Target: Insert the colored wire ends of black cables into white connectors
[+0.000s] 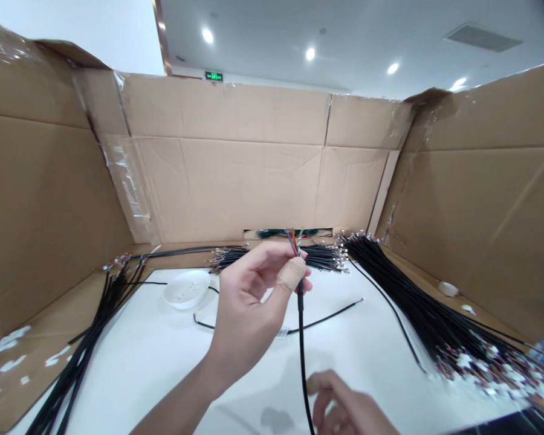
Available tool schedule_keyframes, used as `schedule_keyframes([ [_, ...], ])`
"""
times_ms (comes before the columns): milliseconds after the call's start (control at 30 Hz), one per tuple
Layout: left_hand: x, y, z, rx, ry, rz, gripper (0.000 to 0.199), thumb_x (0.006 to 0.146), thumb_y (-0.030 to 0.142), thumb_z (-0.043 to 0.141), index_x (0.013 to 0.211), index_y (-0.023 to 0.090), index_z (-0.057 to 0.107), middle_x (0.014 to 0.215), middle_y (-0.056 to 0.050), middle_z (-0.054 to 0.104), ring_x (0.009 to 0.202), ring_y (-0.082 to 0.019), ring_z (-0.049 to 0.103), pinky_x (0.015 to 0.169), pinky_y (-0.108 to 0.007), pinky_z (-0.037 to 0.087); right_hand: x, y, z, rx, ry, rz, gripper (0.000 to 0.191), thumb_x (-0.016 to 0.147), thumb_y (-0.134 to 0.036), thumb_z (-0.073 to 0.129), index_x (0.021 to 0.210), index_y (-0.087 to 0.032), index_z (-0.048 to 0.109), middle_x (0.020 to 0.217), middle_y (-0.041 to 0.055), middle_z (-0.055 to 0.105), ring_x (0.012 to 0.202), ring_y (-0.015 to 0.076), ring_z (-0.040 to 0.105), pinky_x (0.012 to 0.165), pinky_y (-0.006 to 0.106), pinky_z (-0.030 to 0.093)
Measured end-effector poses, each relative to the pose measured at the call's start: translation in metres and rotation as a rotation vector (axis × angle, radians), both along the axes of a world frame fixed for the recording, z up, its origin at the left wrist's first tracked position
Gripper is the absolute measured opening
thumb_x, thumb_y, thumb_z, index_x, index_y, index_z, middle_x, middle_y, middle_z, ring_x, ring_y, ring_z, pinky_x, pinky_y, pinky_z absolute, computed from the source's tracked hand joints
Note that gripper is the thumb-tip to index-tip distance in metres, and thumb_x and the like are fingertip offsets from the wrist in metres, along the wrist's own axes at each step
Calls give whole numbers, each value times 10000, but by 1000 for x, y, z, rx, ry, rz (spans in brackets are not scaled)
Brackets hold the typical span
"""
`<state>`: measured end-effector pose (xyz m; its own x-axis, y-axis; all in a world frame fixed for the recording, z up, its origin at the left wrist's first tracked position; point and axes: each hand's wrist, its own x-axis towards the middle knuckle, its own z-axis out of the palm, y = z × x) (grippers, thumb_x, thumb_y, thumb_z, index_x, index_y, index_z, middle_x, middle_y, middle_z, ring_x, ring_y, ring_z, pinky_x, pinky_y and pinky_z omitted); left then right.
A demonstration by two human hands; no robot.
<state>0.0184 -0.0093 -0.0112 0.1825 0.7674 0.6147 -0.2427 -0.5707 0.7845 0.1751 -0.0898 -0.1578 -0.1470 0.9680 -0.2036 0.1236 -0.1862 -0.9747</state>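
The left hand (247, 314) clamps a black cable (301, 350) upright above the worktop (154, 368), thumb close under its exposed coloured wires (292, 241) for a steady hold; the right hand (340, 405) curls loosely just beside the cable.

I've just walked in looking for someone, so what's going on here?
A person's left hand pinches a black cable upright, its thumb wrapped in a plaster, with thin coloured wires fanning from the cable's top end. The right hand sits low beside the cable, fingers loosely curled. Bundles of black cables lie to the right, back and left of a white table, inside cardboard walls, with a white dish near the back.
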Motion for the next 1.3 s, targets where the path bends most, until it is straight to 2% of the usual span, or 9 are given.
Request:
schedule_keyframes([
  [33, 0, -2, 0, -6, 17, -18, 66, 855, 153, 679, 805, 189, 702, 669, 30, 700, 555, -96, 675, 593, -182, 572, 1, 2, 16, 68, 18, -18, 396, 662, -353, 828, 991, -261, 629, 814, -4, 661, 704, 160, 659, 692, 280, 528],
  [100, 0, -4, -1, -8, 44, -68, 85, 849, 133, 681, 795, 196, 696, 685, 38, 702, 574, -81, 682, 593, -148, 560, 1, 8, 56, 517, 59, -138, 410, 808, -344, 746, 1177, -277, 580, 992, 47, 688, 922, 202, 687, 845, 336, 557],
  [167, 0, -6, 0, -5, 62, -120, 110, 852, 118, 672, 796, 209, 698, 700, 47, 704, 594, -72, 683, 591, -127, 552, -1, 17, 98, 817, 147, -209, 313, 854, -288, 734, 1125, -328, 582, 1026, 12, 694, 934, 173, 696, 830, 300, 580],
  [267, 1, -8, 1, -7, 89, -160, 141, 861, 108, 656, 812, 225, 717, 695, 54, 701, 610, -63, 671, 596, -109, 545, -8, 38, 145, 961, 270, -186, 321, 831, -196, 767, 1090, -307, 614, 1011, -20, 676, 912, 119, 671, 813, 228, 586],
  [333, 2, -7, 0, 0, 97, -162, 157, 858, 99, 656, 801, 227, 727, 684, 53, 696, 615, -62, 667, 600, -104, 543, -12, 53, 158, 927, 359, -140, 284, 824, -159, 771, 1047, -279, 641, 897, -36, 682, 773, 85, 661, 644, 162, 579],
  [433, 1, -4, -2, 11, 86, -149, 159, 856, 99, 657, 789, 226, 725, 671, 54, 696, 608, -61, 672, 597, -97, 538, -17, 69, 159, 881, 516, -89, 193, 800, -126, 790, 918, -226, 675, 742, -65, 664, 630, 46, 650, 551, 114, 544],
  [600, 0, 0, 0, -13, 101, -55, 170, 852, 88, 636, 809, 222, 732, 681, 52, 709, 626, -61, 684, 603, -85, 539, -18, 82, 153, 829, 705, -139, 205, 721, -139, 856, 785, -183, 666, 663, -80, 659, 589, 38, 649, 579, 117, 559],
  [1067, 9, 9, -1, 27, 225, 182, 113, 818, 138, 699, 839, 244, 665, 603, 89, 643, 518, -50, 590, 507, -107, 485, -21, 92, 141, 931, 646, -233, 220, 757, -97, 820, 795, -175, 617, 681, -85, 603, 610, 18, 596, 592, 103, 517],
  [1300, 9, 10, 0, -57, 80, 83, 137, 836, 121, 689, 739, 210, 648, 632, 84, 661, 553, -42, 642, 546, -92, 521, -21, 87, 140, 914, 681, -220, 231, 829, -44, 716, 824, -197, 543, 700, -88, 579, 636, 38, 617, 614, 142, 534],
])
